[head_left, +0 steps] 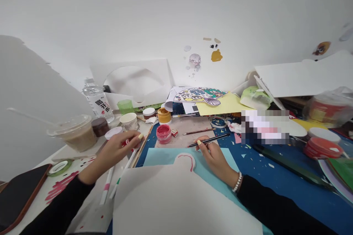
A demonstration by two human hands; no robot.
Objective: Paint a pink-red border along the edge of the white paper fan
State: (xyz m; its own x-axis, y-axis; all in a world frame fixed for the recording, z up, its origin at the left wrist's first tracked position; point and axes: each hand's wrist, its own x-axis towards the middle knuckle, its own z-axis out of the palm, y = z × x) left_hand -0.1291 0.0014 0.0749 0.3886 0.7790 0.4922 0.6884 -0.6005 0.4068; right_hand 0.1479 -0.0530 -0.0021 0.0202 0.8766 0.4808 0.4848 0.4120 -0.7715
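My right hand (211,156) is closed around a thin, black-handled paintbrush (222,137), its tip pointing left. Below it lies a large white cut-out sheet (176,198) with a rounded tab on top, where a red curved line (190,159) runs along the edge. Light blue paper (160,156) shows under the sheet. My left hand (118,148) hovers above the table's left side, fingertips drawn together; anything between them is too small to make out. Near it are white marker pens (107,185). An uncovered jar of red paint (163,134) stands between my hands.
Left are a drink bowl (78,136), water bottle (97,101), paper cup (129,120), green tape roll (60,167) and dark tablet-like object (22,194). Ahead are a yellow paint jar (164,115) and another brush (198,131). A dark green cutter-like tool (292,167) lies right.
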